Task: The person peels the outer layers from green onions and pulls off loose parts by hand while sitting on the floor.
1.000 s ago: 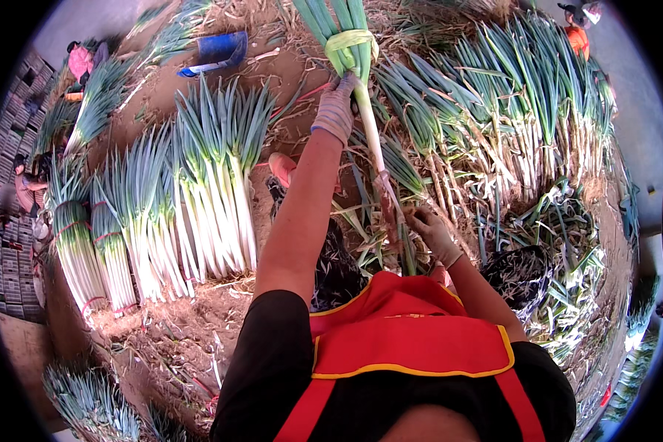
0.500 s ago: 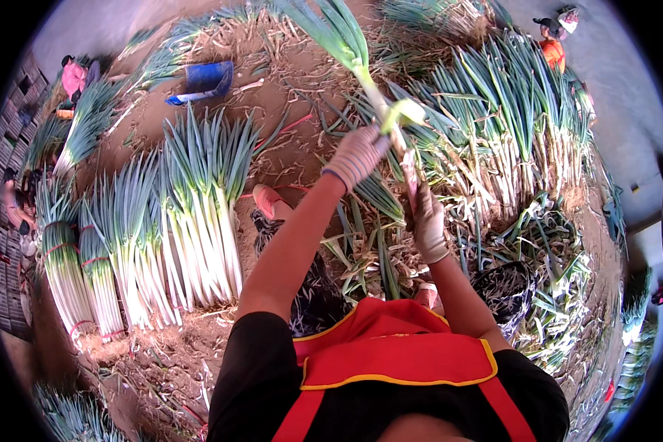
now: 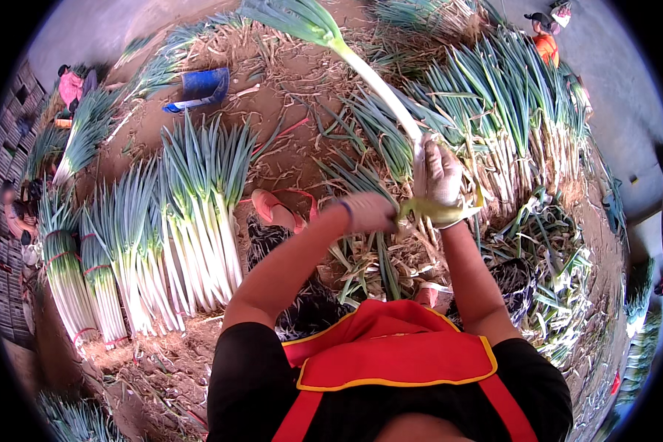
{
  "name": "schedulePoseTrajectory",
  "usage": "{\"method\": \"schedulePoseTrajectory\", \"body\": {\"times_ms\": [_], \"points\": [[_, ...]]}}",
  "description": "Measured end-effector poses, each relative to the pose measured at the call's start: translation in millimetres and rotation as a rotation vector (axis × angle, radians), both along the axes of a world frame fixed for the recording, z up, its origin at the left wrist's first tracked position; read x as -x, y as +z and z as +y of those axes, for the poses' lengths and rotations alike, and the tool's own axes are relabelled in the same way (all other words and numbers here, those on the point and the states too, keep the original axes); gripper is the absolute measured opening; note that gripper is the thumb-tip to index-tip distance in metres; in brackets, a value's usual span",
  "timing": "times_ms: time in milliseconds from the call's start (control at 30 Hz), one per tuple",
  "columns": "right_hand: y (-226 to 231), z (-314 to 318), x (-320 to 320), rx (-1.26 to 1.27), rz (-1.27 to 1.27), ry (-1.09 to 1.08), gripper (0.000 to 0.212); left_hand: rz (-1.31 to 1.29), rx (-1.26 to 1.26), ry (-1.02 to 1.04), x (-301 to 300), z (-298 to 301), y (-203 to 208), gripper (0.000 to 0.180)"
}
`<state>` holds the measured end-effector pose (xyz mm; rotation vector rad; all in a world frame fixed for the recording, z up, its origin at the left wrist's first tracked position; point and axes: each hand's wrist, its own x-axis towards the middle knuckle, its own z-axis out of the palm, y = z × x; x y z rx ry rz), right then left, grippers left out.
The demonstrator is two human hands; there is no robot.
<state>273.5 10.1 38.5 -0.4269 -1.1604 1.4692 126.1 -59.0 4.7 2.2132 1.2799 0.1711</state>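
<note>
One long green onion (image 3: pixel 382 88) slants forward from the right hand (image 3: pixel 442 174), closed around its lower stalk (image 3: pixel 418 160), best firmly without crushing, while the left hand (image 3: pixel 370 213), its closure and hold too blurred to tell, is at the yellowish leaf strip (image 3: pixel 435 212), best pulled smoothly.

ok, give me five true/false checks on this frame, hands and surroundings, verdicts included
1. The right hand grips the long stalk by its pale part. True.
2. The stalk's green leaves point toward the person's apron. False: they point away, toward the top of the picture.
3. The left hand is bare. False: it is gloved, though blurred.
4. The apron is red with yellow edging. True.
5. The blue container is at the lower right. False: it lies on the ground at the upper left.
</note>
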Motion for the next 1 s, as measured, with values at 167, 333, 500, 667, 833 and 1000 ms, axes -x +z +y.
{"method": "schedulePoseTrajectory", "body": {"times_ms": [167, 333, 500, 667, 833, 1000], "points": [[-5, -10, -5, -0.554, -0.894, -0.488, 0.018, -1.623, 0.186, 0.76, 111, 34, 24, 0.051], [-41, -48, 28, -0.175, -0.604, 0.205, 0.038, -2.144, 0.095, 0.819, 101, 47, 10, 0.048], [-9, -63, 31, -0.369, -0.658, 0.524, 0.034, -2.372, 0.324, 0.674, 146, 60, -31, 0.044], [-42, -78, -7, -0.097, -0.67, 0.465, 0.031, -2.467, 0.234, 0.97, 181, 58, -36, 0.043], [-54, -127, -83, 0.244, -0.853, 0.391, 0.031, -2.262, -0.016, 1.089, 212, 46, -43, 0.042], [-48, -145, -137, 0.418, -0.869, 0.391, 0.034, -2.056, -0.214, 1.251, 196, 59, -52, 0.039]]}}
